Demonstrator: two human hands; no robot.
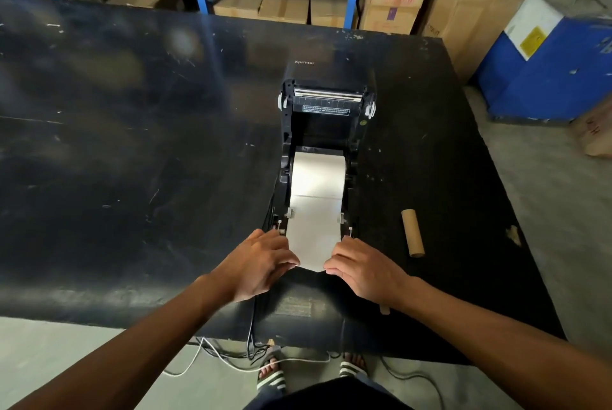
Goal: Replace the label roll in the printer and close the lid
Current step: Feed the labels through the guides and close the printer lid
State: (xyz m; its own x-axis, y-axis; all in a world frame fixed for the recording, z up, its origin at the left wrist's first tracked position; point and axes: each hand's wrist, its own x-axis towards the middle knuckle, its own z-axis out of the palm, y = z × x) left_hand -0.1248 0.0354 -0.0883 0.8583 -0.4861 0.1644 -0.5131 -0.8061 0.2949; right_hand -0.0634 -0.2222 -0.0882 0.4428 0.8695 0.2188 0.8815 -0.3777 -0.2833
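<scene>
Both hands, left hand point(261, 260) and right hand point(361, 269), pinch the label strip's corners over the big black surface point(132, 144), keeping it straight. Black plastic printer point(326, 105) sits lid-open; white label roll point(318, 177) seated inside; spent brown cardboard core point(412, 232) lies aside.

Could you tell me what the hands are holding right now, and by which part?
Both hold the label strip pulled from the roll: left hand pinches its near left corner, right hand its near right corner.
</scene>
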